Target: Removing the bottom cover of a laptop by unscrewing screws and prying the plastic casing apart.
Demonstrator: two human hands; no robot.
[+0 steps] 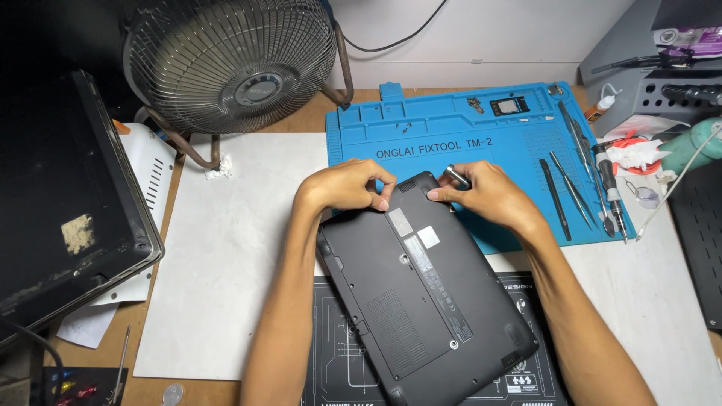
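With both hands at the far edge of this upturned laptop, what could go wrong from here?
1. The laptop lies askew, half on the blue repair mat and half on a black mat; pressure might make it rock or slide.
2. The right hand also grips a small metal tool near the case, which could scratch it.
3. The tiny screws lie loose on the blue mat; a bump may scatter them.

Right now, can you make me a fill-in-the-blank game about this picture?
1. Both hands touch the far edge of the black ____, which lies bottom up.
2. The right hand also holds a small silver-tipped ____.
3. The left hand is next to a repair mat coloured ____.
4. Behind the left hand stands a round metal ____.

Missing words: laptop; screwdriver; blue; fan.
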